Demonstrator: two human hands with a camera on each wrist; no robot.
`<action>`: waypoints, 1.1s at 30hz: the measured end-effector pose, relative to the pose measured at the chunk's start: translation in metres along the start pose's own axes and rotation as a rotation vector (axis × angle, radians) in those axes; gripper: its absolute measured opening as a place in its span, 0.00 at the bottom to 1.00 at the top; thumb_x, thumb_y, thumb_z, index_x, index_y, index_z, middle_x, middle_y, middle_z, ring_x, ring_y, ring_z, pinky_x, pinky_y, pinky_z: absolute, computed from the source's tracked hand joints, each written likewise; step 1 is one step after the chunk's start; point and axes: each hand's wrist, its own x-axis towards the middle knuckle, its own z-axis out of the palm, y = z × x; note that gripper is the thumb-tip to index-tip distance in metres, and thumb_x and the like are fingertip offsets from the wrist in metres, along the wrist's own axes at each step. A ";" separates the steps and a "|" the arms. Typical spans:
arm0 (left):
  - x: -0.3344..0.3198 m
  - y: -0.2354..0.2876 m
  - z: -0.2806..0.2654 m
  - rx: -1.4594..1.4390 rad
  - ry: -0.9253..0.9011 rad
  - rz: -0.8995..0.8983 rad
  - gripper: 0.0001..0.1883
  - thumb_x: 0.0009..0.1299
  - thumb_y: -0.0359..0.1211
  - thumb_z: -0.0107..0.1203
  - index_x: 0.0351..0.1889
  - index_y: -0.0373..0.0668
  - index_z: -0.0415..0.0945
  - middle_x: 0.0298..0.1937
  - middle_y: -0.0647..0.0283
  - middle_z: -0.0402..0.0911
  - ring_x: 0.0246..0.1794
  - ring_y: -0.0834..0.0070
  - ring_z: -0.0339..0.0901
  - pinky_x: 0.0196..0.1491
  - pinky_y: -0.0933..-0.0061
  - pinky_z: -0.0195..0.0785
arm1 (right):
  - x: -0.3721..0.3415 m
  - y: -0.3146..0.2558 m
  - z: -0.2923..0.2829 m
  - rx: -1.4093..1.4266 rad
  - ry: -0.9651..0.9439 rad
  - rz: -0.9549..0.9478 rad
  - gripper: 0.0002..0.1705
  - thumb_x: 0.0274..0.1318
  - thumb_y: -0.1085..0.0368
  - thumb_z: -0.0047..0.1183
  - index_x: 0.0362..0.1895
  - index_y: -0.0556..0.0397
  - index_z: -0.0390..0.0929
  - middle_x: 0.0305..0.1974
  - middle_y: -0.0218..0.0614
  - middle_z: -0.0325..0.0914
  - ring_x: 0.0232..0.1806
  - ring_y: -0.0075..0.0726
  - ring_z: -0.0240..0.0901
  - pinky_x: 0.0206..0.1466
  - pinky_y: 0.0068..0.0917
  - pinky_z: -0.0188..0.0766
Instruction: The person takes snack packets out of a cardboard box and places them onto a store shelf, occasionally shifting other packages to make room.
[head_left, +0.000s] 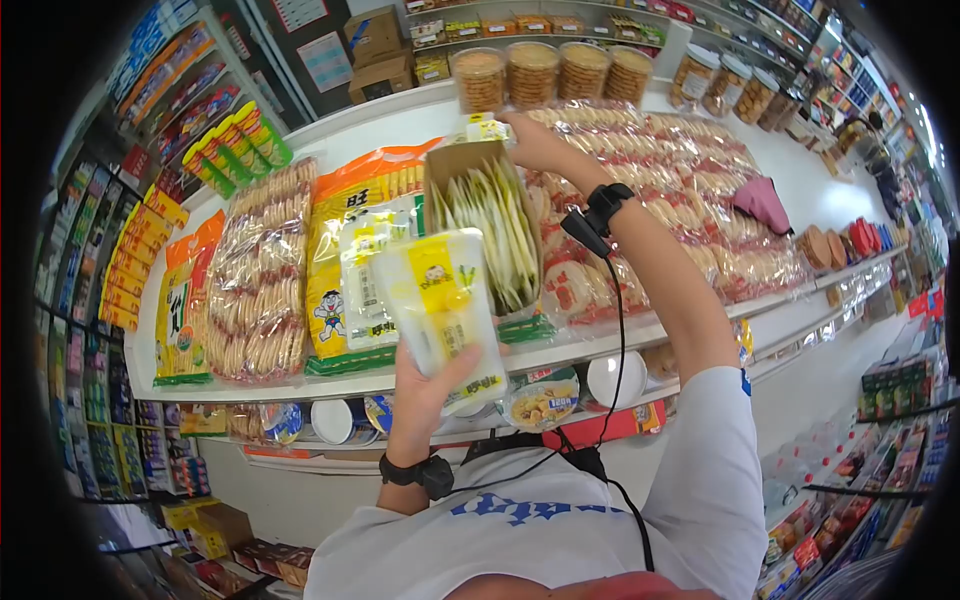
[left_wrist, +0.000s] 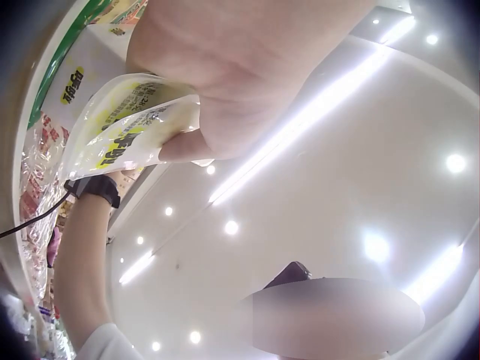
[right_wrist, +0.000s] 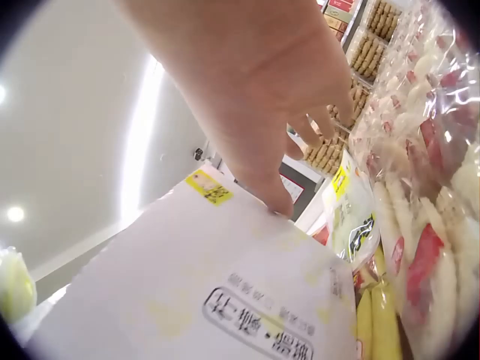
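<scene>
My left hand (head_left: pixel 425 385) pinches a white-and-yellow packet (head_left: pixel 440 290), thumb across its front, before an open cardboard box (head_left: pixel 435 185). In the left wrist view the clear-edged packet (left_wrist: pixel 120 135) looks layered beneath the hand (left_wrist: pixel 217 75); whether it is one or several I cannot tell. Thin packets (head_left: pixel 490 230) stand upright in rows inside the box. My right hand (head_left: pixel 540 145) is at the box's far right corner. In the right wrist view its thumb touches the white printed box (right_wrist: pixel 217 262), while the other fingers of the hand (right_wrist: pixel 255 90) bend loosely apart.
Large bags of wrapped crackers (head_left: pixel 262 270) and a yellow-orange bag (head_left: pixel 330 290) cover the white counter (head_left: pixel 400 110) beside the box. Red-and-clear packs (head_left: pixel 690 200) lie to the right. Round tubs (head_left: pixel 530 75) line the back; bowls (head_left: pixel 540 400) sit on the shelf below.
</scene>
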 end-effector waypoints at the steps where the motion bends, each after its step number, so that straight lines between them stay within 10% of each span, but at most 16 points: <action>1: 0.001 -0.001 -0.001 -0.008 -0.007 -0.004 0.30 0.70 0.23 0.61 0.70 0.32 0.65 0.58 0.43 0.82 0.49 0.54 0.87 0.48 0.56 0.84 | 0.006 0.003 0.002 -0.010 -0.005 -0.008 0.43 0.58 0.52 0.67 0.71 0.61 0.67 0.66 0.60 0.73 0.68 0.58 0.71 0.71 0.43 0.67; 5: 0.004 -0.002 -0.008 0.048 -0.107 0.014 0.30 0.71 0.22 0.60 0.71 0.33 0.64 0.58 0.44 0.82 0.50 0.54 0.87 0.54 0.54 0.82 | 0.033 0.034 0.021 -0.036 -0.055 -0.010 0.43 0.58 0.53 0.67 0.72 0.61 0.66 0.67 0.60 0.72 0.70 0.59 0.69 0.72 0.43 0.65; 12: -0.001 -0.006 -0.015 0.056 -0.210 -0.018 0.30 0.71 0.19 0.59 0.71 0.33 0.63 0.59 0.49 0.82 0.53 0.58 0.86 0.57 0.57 0.80 | 0.045 0.028 0.033 -0.463 0.029 0.003 0.52 0.60 0.23 0.48 0.69 0.55 0.72 0.70 0.56 0.68 0.76 0.56 0.61 0.82 0.64 0.39; 21: 0.003 -0.010 -0.026 0.044 -0.233 -0.106 0.31 0.73 0.21 0.59 0.73 0.34 0.60 0.63 0.52 0.80 0.59 0.65 0.83 0.63 0.61 0.74 | 0.057 0.039 0.035 -0.381 -0.094 0.079 0.39 0.59 0.29 0.53 0.62 0.44 0.77 0.63 0.55 0.76 0.70 0.54 0.69 0.82 0.66 0.32; 27: 0.004 -0.007 -0.026 0.029 -0.230 -0.092 0.32 0.73 0.21 0.60 0.73 0.34 0.60 0.63 0.52 0.80 0.58 0.65 0.83 0.63 0.62 0.74 | 0.059 0.050 0.035 -0.324 -0.036 0.042 0.26 0.56 0.46 0.65 0.51 0.47 0.75 0.48 0.46 0.86 0.57 0.52 0.80 0.80 0.67 0.39; 33: 0.003 -0.010 -0.031 0.027 -0.204 -0.050 0.31 0.72 0.21 0.59 0.72 0.33 0.62 0.60 0.49 0.81 0.55 0.61 0.85 0.60 0.59 0.76 | 0.037 -0.011 -0.015 -0.078 0.118 0.009 0.19 0.59 0.63 0.65 0.53 0.54 0.80 0.48 0.48 0.86 0.52 0.54 0.83 0.62 0.47 0.73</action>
